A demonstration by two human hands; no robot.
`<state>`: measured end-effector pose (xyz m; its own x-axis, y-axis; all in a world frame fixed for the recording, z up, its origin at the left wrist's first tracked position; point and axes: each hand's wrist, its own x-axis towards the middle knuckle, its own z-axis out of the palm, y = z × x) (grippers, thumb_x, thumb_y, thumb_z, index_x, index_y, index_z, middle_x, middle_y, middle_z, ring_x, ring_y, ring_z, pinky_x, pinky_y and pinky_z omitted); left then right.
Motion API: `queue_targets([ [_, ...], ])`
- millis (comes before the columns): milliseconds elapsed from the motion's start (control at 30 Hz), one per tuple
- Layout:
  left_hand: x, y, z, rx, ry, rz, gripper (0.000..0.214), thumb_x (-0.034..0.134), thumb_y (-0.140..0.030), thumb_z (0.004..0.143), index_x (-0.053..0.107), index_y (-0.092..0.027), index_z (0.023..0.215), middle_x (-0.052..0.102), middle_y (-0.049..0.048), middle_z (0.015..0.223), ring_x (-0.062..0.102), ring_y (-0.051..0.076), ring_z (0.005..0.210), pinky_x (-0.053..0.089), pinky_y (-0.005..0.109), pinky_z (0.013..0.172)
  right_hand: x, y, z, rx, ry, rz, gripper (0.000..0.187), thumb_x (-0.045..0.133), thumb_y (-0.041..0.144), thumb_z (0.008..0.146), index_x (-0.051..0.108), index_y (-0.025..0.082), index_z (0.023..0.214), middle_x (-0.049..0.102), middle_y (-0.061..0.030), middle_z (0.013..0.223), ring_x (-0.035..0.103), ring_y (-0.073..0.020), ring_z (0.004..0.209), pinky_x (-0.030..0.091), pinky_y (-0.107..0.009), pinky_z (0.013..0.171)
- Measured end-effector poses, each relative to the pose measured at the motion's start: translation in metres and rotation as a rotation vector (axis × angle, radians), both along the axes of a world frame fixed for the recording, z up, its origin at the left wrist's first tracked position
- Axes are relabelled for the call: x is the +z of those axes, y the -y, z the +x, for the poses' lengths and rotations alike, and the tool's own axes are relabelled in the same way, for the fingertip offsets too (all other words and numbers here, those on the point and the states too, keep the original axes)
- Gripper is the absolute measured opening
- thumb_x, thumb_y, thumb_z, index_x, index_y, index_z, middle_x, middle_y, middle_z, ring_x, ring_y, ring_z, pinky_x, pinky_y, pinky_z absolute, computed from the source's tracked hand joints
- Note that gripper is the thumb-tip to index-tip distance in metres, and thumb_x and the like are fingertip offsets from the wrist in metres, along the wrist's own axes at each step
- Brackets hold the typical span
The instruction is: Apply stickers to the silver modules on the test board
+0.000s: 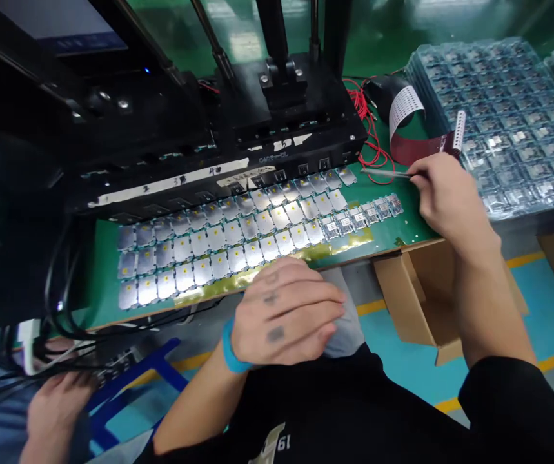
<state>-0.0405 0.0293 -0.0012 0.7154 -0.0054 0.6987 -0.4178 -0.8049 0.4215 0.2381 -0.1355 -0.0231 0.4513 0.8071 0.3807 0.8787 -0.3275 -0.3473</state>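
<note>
right hand [445, 200], tweezers [385, 172] level, probably pointing left

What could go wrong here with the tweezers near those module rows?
1. The thin metal tweezers in the right hand point toward the tangled red wires; the tip might snag them.
2. The left hand sits just in front of the rows of small silver square modules; a nudge could shift the front row.

L hand [284, 316] flat; R hand [444, 193] pinching.
</note>
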Motion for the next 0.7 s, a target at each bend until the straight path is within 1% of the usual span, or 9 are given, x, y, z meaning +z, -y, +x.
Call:
queue_targets([
  [67,0.002,-0.008,-0.009,0.070,-0.114,0.207,0.013,0.056,-0.022,0.095,0.069,-0.022,0.095,0.078,-0.0006,0.095,0.069,0.018,0.089,0.055,0.036,0.079,0.009,-0.002,-0.020,0.011,-0.176,0.265,0.018,0.045,0.029,0.102,0.059,0.023,0.112,0.061,-0.0072,0.093,0.059,-0.0202,0.085,0.049,-0.037,0.076],
  [133,-0.004,-0.014,-0.016,0.132,-0.188,0.311,0.013,0.059,-0.022,0.094,0.069,-0.021,0.103,0.077,0.0008,0.105,0.067,0.021,0.095,0.051,0.039,0.082,0.019,-0.007,-0.047,0.093,-0.461,0.536,0.016,0.050,0.034,0.102,0.060,0.028,0.113,0.054,-0.0024,0.083,0.052,-0.0147,0.069,0.045,-0.032,0.063],
  [200,-0.013,-0.017,-0.018,0.176,-0.242,0.375,0.020,0.063,-0.026,0.093,0.068,-0.021,0.112,0.076,0.0019,0.113,0.064,0.023,0.098,0.048,0.040,0.083,0.026,-0.015,-0.074,0.131,-0.802,0.606,0.018,0.058,0.043,0.098,0.063,0.031,0.111,0.048,-0.0008,0.079,0.045,-0.0127,0.063,0.042,-0.028,0.055],
  [267,-0.019,-0.016,-0.018,0.208,-0.279,0.442,0.027,0.065,-0.029,0.093,0.067,-0.022,0.120,0.074,0.0008,0.120,0.062,0.024,0.099,0.045,0.041,0.082,0.026,-0.022,-0.095,0.153,-1.116,0.584,0.022,0.065,0.049,0.093,0.065,0.032,0.106,0.047,-0.0006,0.081,0.043,-0.0117,0.061,0.042,-0.026,0.052],
  [367,-0.020,-0.012,-0.014,0.241,-0.304,0.484,0.030,0.065,-0.032,0.094,0.067,-0.023,0.123,0.073,-0.0027,0.122,0.061,0.023,0.098,0.041,0.040,0.079,0.016,-0.030,-0.112,0.247,-1.366,0.677,0.017,0.073,0.044,0.088,0.068,0.033,0.100,0.053,0.0002,0.087,0.050,-0.0107,0.066,0.050,-0.024,0.057],
  [433,-0.017,-0.010,-0.012,0.250,-0.305,0.479,0.028,0.064,-0.032,0.095,0.067,-0.023,0.122,0.073,-0.0045,0.121,0.061,0.023,0.097,0.041,0.040,0.078,0.009,-0.033,-0.119,0.263,-1.374,0.756,0.013,0.075,0.039,0.089,0.070,0.032,0.098,0.057,0.0007,0.091,0.058,-0.0111,0.076,0.057,-0.025,0.069],
  [500,-0.014,-0.009,-0.011,0.252,-0.307,0.479,0.027,0.064,-0.032,0.096,0.068,-0.023,0.121,0.074,-0.0056,0.120,0.061,0.022,0.096,0.040,0.039,0.077,0.006,-0.033,-0.125,0.222,-1.278,0.778,0.011,0.076,0.036,0.090,0.072,0.030,0.098,0.061,0.0006,0.094,0.064,-0.0121,0.086,0.059,-0.026,0.080],
  [600,-0.013,-0.009,-0.012,0.247,-0.317,0.490,0.025,0.061,-0.033,0.097,0.068,-0.023,0.120,0.073,-0.0056,0.122,0.061,0.022,0.097,0.040,0.039,0.078,0.007,-0.031,-0.131,0.147,-1.066,0.749,0.014,0.076,0.023,0.089,0.071,0.026,0.102,0.065,0.0007,0.096,0.068,-0.0134,0.088,0.060,-0.028,0.082],
  [700,-0.015,-0.010,-0.012,0.246,-0.326,0.497,0.027,0.060,-0.036,0.098,0.067,-0.024,0.121,0.072,-0.0046,0.125,0.061,0.023,0.100,0.040,0.039,0.079,0.009,-0.027,-0.128,0.107,-0.963,0.698,0.026,0.078,0.012,0.085,0.064,0.024,0.104,0.067,0.0015,0.095,0.071,-0.0161,0.087,0.062,-0.030,0.081],
])
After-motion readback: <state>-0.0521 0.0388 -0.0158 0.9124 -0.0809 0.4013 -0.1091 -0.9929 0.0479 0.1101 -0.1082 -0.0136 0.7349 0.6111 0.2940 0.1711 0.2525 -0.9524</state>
